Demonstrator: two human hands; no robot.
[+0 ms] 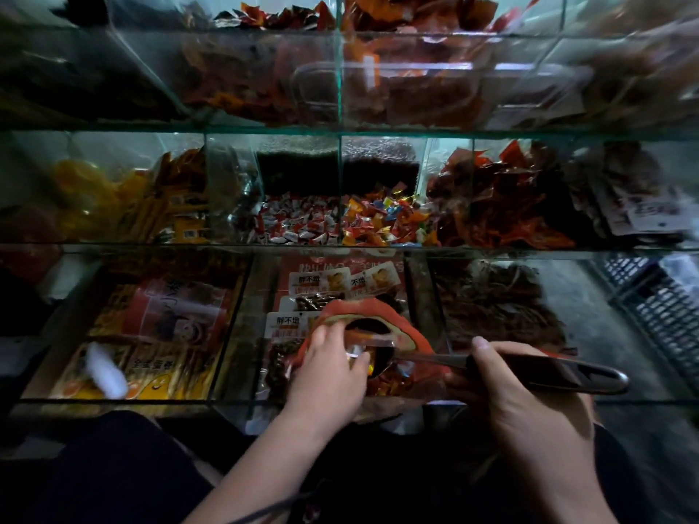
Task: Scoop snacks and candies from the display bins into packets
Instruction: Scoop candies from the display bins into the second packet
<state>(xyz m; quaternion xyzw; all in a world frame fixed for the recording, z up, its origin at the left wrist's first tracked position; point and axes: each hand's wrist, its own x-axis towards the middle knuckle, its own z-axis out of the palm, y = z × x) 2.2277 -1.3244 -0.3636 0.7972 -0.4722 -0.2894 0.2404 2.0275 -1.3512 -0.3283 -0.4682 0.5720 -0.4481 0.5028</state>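
My left hand (333,368) holds the rim of a red plastic packet (363,312), keeping its mouth open over the lowest glass bin. My right hand (522,395) grips the dark handle of a metal scoop (548,368). The scoop's bowl sits at the packet's mouth, with a few wrapped candies in and around it. Above, the middle shelf has a bin of red-and-white wrapped candies (299,221) and a bin of mixed coloured candies (382,221).
Glass dividers split three tiers of bins. Orange packets (151,206) lie at middle left, dark red snack packs (499,206) at middle right. The lower left bin holds large printed bags (159,334). Dried brown strips (495,300) fill the lower right bin. A plastic crate (658,300) stands far right.
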